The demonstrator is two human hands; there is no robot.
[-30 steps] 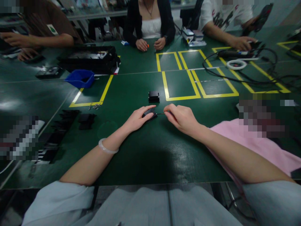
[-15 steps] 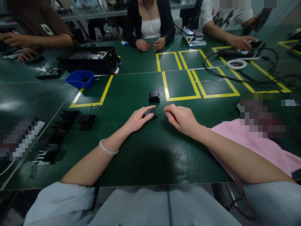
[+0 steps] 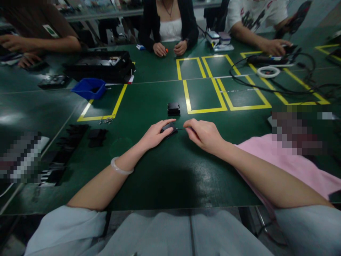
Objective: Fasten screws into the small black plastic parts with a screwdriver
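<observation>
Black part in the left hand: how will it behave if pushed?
Probably stiff: the black part shows straight edges and no visible bend in the left hand. Unlikely to roll, being flat and blocky. Might slide if unheld, as the table looks smooth and glossy.

On the table [image 3: 160,177], around the held block [image 3: 168,126]: another block [image 3: 173,109] lies at 12 o'clock, screws [image 3: 106,121] at 9, a bin [image 3: 93,94] at 10, cables [image 3: 291,93] at 2.
</observation>
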